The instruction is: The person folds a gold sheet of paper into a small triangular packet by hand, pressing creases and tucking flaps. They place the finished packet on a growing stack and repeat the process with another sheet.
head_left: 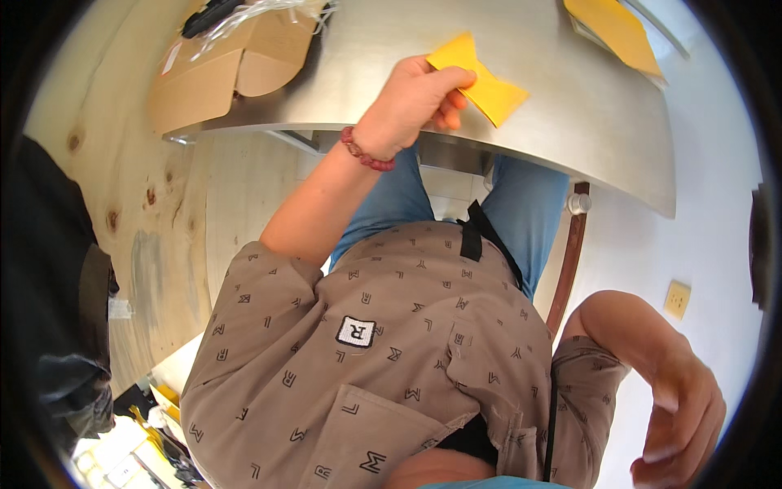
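Note:
Over the metal table [366, 65], my left hand [428, 94] is closed on a yellow sheet [481, 81]. The thin sheet is pinched at its middle between thumb and fingers, and its two ends flare out like a bow tie. Whether it is paper or cloth I cannot tell. At the lower right, away from the table, my right hand [684, 416] is raised beside my body. Its fingers are loosely bent, with a gap between them and the thumb, and nothing shows in it.
A cardboard box [236, 69] with clear plastic strips and a black item stands at the table's far left. More yellow sheets [619, 37] lie at the far right. A black garment or bag [57, 285] hangs at the left. A wall socket [677, 299] is at the right.

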A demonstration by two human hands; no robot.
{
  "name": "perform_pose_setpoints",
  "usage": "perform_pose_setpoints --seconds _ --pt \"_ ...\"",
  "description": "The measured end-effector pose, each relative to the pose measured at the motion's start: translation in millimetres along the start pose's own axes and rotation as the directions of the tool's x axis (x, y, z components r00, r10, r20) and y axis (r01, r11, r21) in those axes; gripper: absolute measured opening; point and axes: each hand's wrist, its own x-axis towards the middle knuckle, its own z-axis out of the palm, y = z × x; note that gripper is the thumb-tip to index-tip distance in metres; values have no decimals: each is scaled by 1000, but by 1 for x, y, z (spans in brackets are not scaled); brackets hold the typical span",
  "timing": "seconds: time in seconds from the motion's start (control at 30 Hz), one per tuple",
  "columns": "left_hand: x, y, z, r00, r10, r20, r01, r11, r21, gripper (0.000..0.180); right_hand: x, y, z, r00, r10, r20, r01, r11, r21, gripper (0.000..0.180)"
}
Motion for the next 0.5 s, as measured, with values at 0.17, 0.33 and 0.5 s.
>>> perform_pose_setpoints --seconds 0.17,0.33,0.5 --pt "3 0 -2 999 -20 42 20 1000 -16 23 5 12 -6 993 -107 40 101 985 143 8" --pt "3 -1 -2 996 -27 83 25 999 22 23 0 15 -12 993 -94 72 105 981 -165 11" --pt "3 -1 -2 997 -38 73 36 999 28 23 -3 -4 -13 981 -10 194 165 569 -806 19"
